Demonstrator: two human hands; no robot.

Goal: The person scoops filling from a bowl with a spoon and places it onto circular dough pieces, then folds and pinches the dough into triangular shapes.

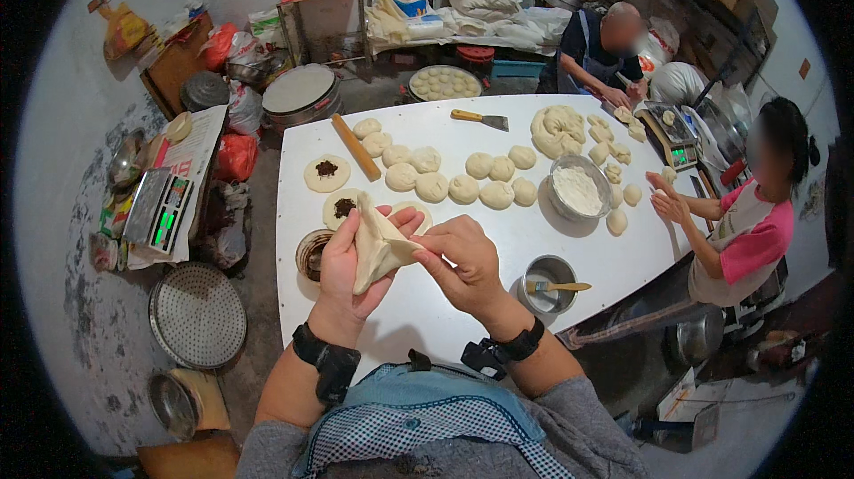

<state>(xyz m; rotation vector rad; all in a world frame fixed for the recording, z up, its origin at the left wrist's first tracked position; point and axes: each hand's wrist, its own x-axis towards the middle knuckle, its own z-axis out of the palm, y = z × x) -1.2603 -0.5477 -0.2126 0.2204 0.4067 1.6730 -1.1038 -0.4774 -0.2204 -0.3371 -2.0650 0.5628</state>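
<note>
A dough wrapper folded into a three-cornered shape (381, 245) rests in my left hand (347, 265), whose palm and fingers cup it. My right hand (464, 262) pinches the corner on its right between thumb and forefinger. What lies inside the fold is hidden. Just beyond my hands are two flat dough rounds topped with dark filling (326, 173) (344, 207), and another round (415, 212) is partly covered by my fingers. A bowl smeared with dark filling (311, 256) stands left of my left wrist. The wooden rolling pin (356, 147) lies beyond the rounds, beside several dough balls (432, 187).
On the white table (427, 305) stand a metal bowl of flour (579, 189) and a metal pot (548, 277) with a brush across it. A scraper (480, 120) lies at the far edge. Two people (597, 55) (747, 212) handle dough at the right. A digital scale (159, 210) sits left.
</note>
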